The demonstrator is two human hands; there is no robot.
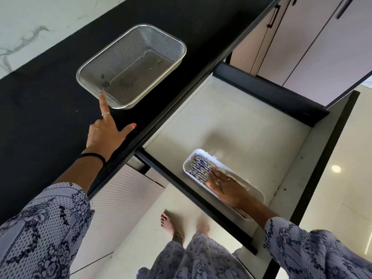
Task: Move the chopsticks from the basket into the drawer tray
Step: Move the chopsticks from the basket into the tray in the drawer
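A metal mesh basket (173, 40) stands on the black counter with nothing in it. My left hand (104, 131) rests on the counter, its forefinger stretched out and touching the basket's near rim. Below, in the open drawer, a white tray (190, 161) holds several chopsticks (198, 168) with blue-and-white patterned ends, lying side by side. My right hand (225, 188) lies flat on those chopsticks, fingers straight, covering their near half.
The black counter (50, 87) runs along the left. The open drawer (241, 121) has a pale floor with dark walls around it. Cabinet doors with black handles (272, 17) stand at the upper right. My bare feet (171, 224) stand on the floor below.
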